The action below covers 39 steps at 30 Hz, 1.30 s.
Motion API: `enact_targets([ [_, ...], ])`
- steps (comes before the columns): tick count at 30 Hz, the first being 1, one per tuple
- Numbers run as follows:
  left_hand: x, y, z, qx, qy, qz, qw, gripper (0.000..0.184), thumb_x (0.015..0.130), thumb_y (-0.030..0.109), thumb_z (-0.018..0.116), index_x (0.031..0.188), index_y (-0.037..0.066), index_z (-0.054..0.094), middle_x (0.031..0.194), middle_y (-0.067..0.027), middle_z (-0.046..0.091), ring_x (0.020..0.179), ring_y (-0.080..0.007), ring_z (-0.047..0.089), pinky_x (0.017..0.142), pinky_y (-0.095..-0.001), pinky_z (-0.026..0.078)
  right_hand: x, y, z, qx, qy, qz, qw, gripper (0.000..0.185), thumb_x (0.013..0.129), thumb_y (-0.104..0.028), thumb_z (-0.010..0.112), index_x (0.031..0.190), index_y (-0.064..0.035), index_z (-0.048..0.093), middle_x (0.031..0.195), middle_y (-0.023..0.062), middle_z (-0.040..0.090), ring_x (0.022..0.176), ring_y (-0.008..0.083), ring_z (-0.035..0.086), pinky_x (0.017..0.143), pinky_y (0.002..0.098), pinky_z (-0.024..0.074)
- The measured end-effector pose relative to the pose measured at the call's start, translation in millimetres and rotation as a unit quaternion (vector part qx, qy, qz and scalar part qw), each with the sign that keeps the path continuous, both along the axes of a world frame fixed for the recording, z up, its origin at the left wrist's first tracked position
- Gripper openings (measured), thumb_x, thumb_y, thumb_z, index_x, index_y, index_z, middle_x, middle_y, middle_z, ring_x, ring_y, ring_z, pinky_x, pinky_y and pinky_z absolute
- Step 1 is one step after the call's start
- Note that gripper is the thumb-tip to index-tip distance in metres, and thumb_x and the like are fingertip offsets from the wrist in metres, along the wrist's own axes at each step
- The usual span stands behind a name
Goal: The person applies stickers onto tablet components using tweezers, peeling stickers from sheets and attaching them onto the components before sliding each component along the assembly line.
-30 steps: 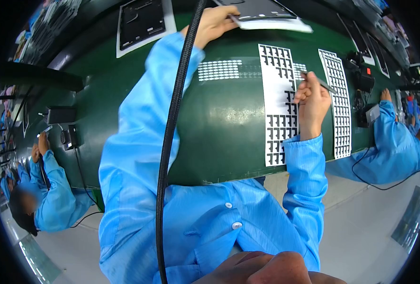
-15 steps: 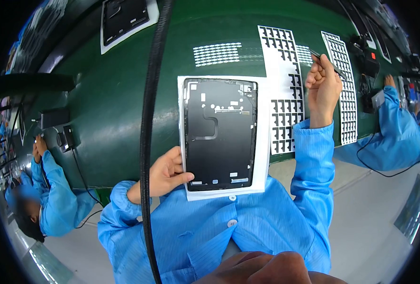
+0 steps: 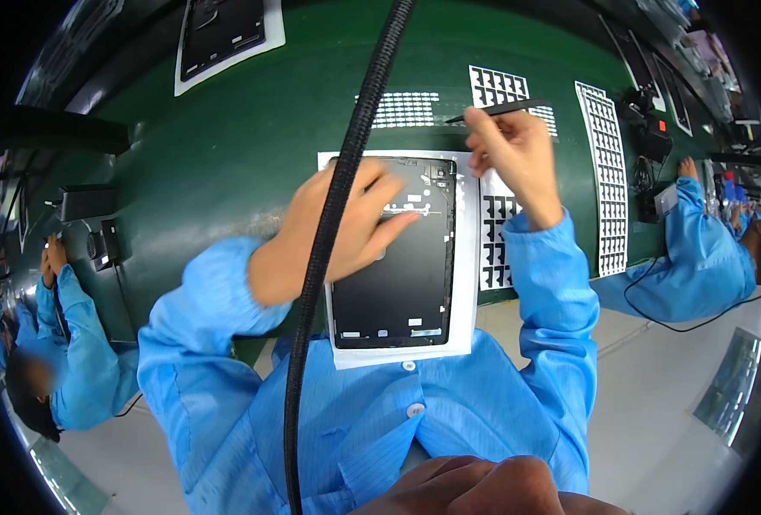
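Had a black rectangular device panel (image 3: pixel 397 292) lying flat, lengthwise toward the body, on a larger white backing sheet (image 3: pixel 462 292), at the near edge of a dark green tabletop (image 3: pixel 200 172). Held the left hand (image 3: pixel 337 223) over the upper left part of the panel, with the thumb set apart from the loosely spread fingers. Could not tell, through the blur at the fingertips, contact from hovering, nor any hold on a small piece. Gripped a slim dark pen-shaped tool (image 3: pixel 513 107) between the closed thumb and fingers of the right hand (image 3: pixel 524 163), near the panel's upper right corner, with the thin tip pointing left. Covered, with that same hand, part of a long white strip patterned with black angular shapes (image 3: pixel 495 249), just right of the backing sheet. Saw a similar white strip (image 3: pixel 610 189) farther right, and rows of small white labels (image 3: pixel 408 112) beyond the panel, partly behind a thick black braided cable (image 3: pixel 313 283). Noticed another black panel (image 3: pixel 224 39) on white paper, well apart at the far left.
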State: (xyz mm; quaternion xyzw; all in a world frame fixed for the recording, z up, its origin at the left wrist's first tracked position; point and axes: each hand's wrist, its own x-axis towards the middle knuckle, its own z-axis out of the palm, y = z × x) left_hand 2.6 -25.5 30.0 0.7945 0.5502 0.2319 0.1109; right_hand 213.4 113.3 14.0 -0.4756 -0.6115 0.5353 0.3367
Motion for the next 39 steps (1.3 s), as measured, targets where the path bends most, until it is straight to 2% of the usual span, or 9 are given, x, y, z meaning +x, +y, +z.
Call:
enact_targets([
  [1,7,17,-14,0.081,-0.002,-0.014,0.997,0.040,0.088,0.032,0.070,0.114,0.003,0.065,0.116,-0.0142,0.062,0.105,-0.0307,0.059,0.083,-0.0373,0.048,-6,5,-12,0.005,-0.017,-0.003,1.000,0.030,0.092,-0.020,0.070,0.088,0.0090,0.068,0.068,0.0092,0.066,0.048,0.0127,0.062,0.042,0.0255,0.0486],
  [5,27,55,-53,0.100,0.036,0.043,0.993,0.052,0.087,0.042,0.068,0.122,0.003,0.064,0.121,-0.0201,0.057,0.112,-0.0355,0.053,0.092,-0.0443,0.043,-14,8,-35,0.021,-0.051,-0.024,0.998,0.031,0.091,-0.022,0.071,0.085,0.0088,0.068,0.068,0.0082,0.066,0.047,0.0111,0.062,0.041,0.0238,0.0476],
  [21,31,57,-57,0.118,0.073,0.051,0.989,0.049,0.087,0.042,0.068,0.121,0.006,0.066,0.121,-0.0181,0.058,0.110,-0.0321,0.053,0.089,-0.0426,0.043,-13,10,-41,-0.004,-0.032,-0.019,0.999,0.035,0.092,-0.023,0.071,0.081,0.0097,0.067,0.065,0.0085,0.065,0.046,0.0096,0.058,0.040,0.0229,0.0460],
  [23,29,57,-58,0.123,0.060,0.047,0.990,0.048,0.087,0.042,0.068,0.120,0.007,0.067,0.121,-0.0176,0.058,0.110,-0.0317,0.053,0.089,-0.0426,0.043,-10,8,-31,-0.023,0.013,-0.025,0.999,0.033,0.093,-0.022,0.069,0.082,0.0089,0.067,0.063,0.0075,0.063,0.045,0.0102,0.056,0.040,0.0239,0.0442],
  [27,19,48,-51,0.172,0.044,0.032,0.984,0.032,0.084,0.025,0.073,0.110,0.007,0.068,0.115,-0.0120,0.061,0.106,-0.0291,0.055,0.087,-0.0405,0.044,12,-3,8,-0.012,0.105,-0.074,0.992,0.029,0.094,-0.021,0.068,0.086,0.0074,0.068,0.066,0.0058,0.062,0.043,0.0121,0.055,0.041,0.0240,0.0417],
  [28,18,45,-49,0.175,0.021,0.035,0.984,0.019,0.083,0.016,0.074,0.099,0.007,0.069,0.104,-0.0072,0.063,0.097,-0.0252,0.057,0.081,-0.0381,0.045,18,-10,16,-0.008,0.101,-0.074,0.992,0.029,0.094,-0.020,0.068,0.087,0.0072,0.068,0.066,0.0062,0.063,0.043,0.0122,0.055,0.040,0.0242,0.0421],
  [32,14,47,-61,0.141,-0.023,0.046,0.989,0.007,0.084,0.012,0.071,0.087,0.006,0.068,0.090,-0.0047,0.064,0.086,-0.0228,0.059,0.075,-0.0353,0.047,28,-46,17,-0.051,0.071,-0.062,0.994,0.027,0.094,-0.019,0.069,0.086,0.0075,0.067,0.067,0.0089,0.065,0.045,0.0141,0.059,0.040,0.0246,0.0464],
  [37,13,47,-63,0.088,-0.035,0.065,0.993,0.008,0.084,0.010,0.071,0.087,0.003,0.067,0.089,-0.0069,0.065,0.086,-0.0253,0.061,0.079,-0.0372,0.050,19,-76,-6,-0.085,0.060,-0.063,0.993,0.026,0.095,-0.017,0.069,0.092,0.0093,0.067,0.070,0.0119,0.066,0.051,0.0158,0.064,0.045,0.0258,0.0530],
  [39,13,44,-62,0.100,-0.040,0.056,0.993,0.012,0.083,0.010,0.072,0.092,0.002,0.069,0.096,-0.0073,0.067,0.089,-0.0255,0.061,0.079,-0.0365,0.050,17,-75,-18,-0.086,0.055,-0.064,0.993,0.026,0.095,-0.017,0.069,0.094,0.0094,0.067,0.071,0.0124,0.067,0.052,0.0160,0.065,0.046,0.0263,0.0544],
])
